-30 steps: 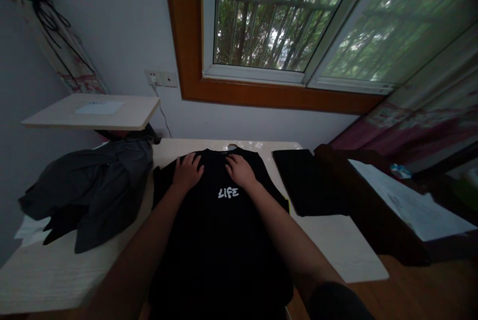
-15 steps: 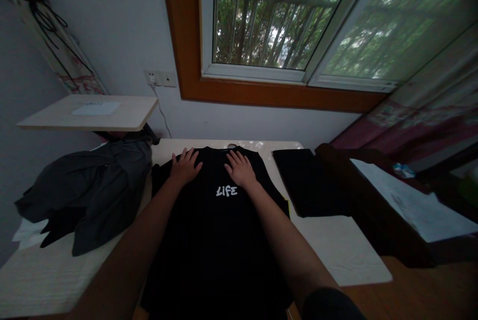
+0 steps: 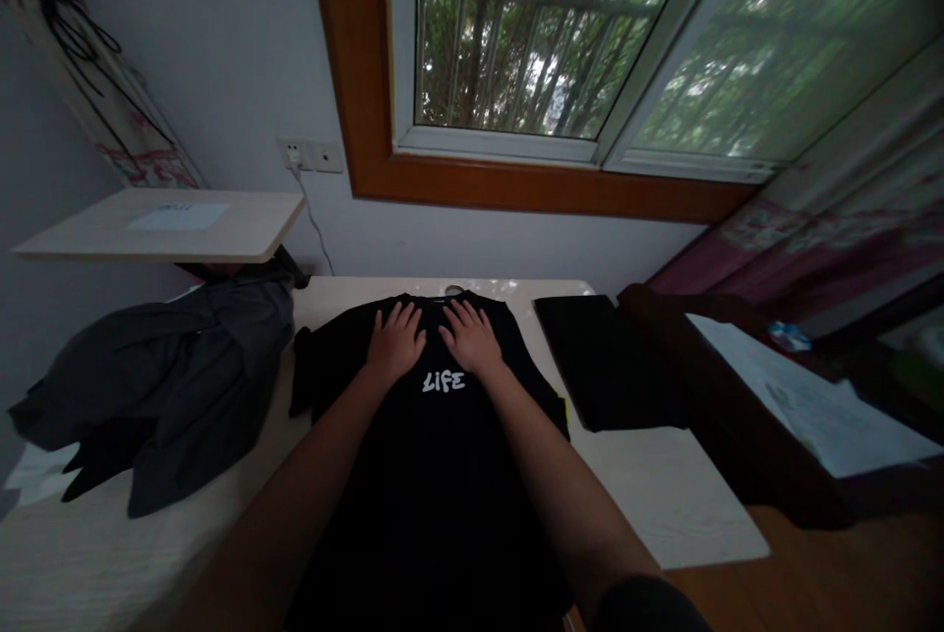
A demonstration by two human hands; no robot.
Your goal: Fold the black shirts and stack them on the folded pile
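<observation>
A black T-shirt (image 3: 442, 475) lies spread on the pale wooden table, its collar toward the window and white lettering on its chest. My left hand (image 3: 396, 342) rests flat on the shirt's upper left part, fingers spread and pointing at the collar. Close beside it, my right hand (image 3: 470, 335) lies flat just right of the collar, also with fingers apart. Both palms press on the cloth and neither grips it. The shirt's left sleeve shows at the left, while my right forearm covers part of its right side.
A dark grey garment (image 3: 199, 367) is heaped at the left, under a raised wooden shelf (image 3: 251, 219) bearing a paper. At the right, a folded black cloth (image 3: 612, 367) lies on the table (image 3: 685, 494). Beyond it stands dark furniture with a white sheet (image 3: 796, 396) on top.
My left hand has slid right across the shirt, closer to my right hand. The shirt's left sleeve now shows more. My right hand has hardly moved.
</observation>
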